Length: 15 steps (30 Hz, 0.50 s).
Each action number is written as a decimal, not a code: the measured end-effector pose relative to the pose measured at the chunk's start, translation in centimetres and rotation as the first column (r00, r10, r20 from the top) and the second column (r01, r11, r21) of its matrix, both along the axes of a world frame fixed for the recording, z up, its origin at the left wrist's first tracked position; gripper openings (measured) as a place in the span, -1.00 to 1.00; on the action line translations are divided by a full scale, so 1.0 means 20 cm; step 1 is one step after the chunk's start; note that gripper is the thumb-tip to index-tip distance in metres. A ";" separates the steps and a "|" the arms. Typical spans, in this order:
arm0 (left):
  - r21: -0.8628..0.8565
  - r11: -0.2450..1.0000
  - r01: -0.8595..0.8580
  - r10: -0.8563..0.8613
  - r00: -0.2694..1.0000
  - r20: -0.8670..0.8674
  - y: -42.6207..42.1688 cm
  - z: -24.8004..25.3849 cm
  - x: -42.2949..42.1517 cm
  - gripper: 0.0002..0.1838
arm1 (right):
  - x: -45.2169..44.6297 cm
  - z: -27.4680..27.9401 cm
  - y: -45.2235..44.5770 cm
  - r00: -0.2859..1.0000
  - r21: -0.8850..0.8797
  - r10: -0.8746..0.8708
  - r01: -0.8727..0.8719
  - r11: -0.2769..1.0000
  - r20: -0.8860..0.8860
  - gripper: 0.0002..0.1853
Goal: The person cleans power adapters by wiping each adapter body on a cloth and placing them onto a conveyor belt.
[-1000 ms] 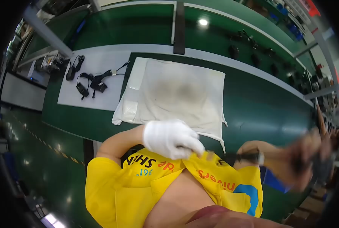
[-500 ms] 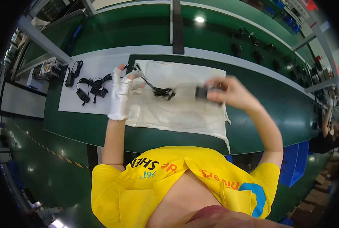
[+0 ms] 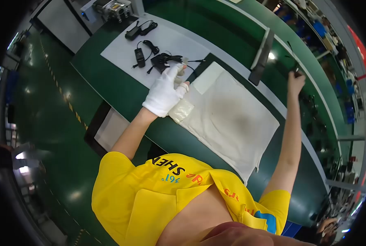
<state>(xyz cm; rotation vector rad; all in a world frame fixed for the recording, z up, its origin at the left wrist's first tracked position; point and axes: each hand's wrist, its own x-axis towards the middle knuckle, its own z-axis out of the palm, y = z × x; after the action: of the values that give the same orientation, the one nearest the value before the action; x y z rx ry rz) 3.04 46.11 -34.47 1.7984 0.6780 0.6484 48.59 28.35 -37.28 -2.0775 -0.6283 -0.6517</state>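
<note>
My left hand (image 3: 164, 95), in a white glove with bare fingertips, is at the lower edge of the white sheet. Its fingers are bent but apart, beside a black power adapter (image 3: 160, 62) with a bundled cable. My bare right hand (image 3: 296, 83) reaches far over the green surface beyond the frame rail, closed round a small dark thing, apparently a black adapter, mostly hidden by the fingers. Two more black adapters (image 3: 139, 57) (image 3: 132, 33) with cables lie on the white sheet (image 3: 119, 51). A stained white cloth (image 3: 228, 119) lies on the green table.
A clear plastic packet (image 3: 181, 110) sits at the cloth's left edge. Metal equipment (image 3: 114, 9) stands at the upper left. A dark bar (image 3: 261, 57) crosses the back rail. More dark items lie on the far green surface. Part of another person shows at lower right.
The view has turned. My right hand has gone from above the cloth to the far surface with the dark adapter. The cable seen over the cloth is gone; my left hand is nearer the adapters.
</note>
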 end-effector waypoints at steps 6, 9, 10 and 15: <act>0.731 0.640 -0.236 0.574 0.780 -0.249 0.25 -0.02 -0.06 -0.55 | -0.18 -0.49 0.07 0.997 -0.303 0.024 -0.043 0.952 -0.068 -0.40; 0.716 0.683 -0.143 0.668 0.517 -0.535 0.44 -0.08 -0.09 -0.54 | -0.17 -0.42 0.05 0.959 -0.304 0.023 -0.112 0.946 -0.282 -0.33; 0.722 0.678 -0.139 0.670 0.520 -0.530 0.49 -0.12 -0.10 -0.54 | -0.18 -0.38 0.05 0.930 -0.312 0.011 -0.134 0.940 -0.367 -0.23; 0.535 0.656 -0.533 0.729 0.631 -0.265 0.64 -0.20 -0.15 -0.64 | -0.47 -0.18 0.01 0.994 -0.195 0.077 -0.090 0.977 -0.072 -0.12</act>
<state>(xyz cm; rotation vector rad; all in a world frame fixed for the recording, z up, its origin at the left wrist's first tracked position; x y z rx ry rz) -0.03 58.85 -38.46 2.1153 1.6942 0.8938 39.12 28.58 -40.81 -2.2326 -0.7653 -0.4889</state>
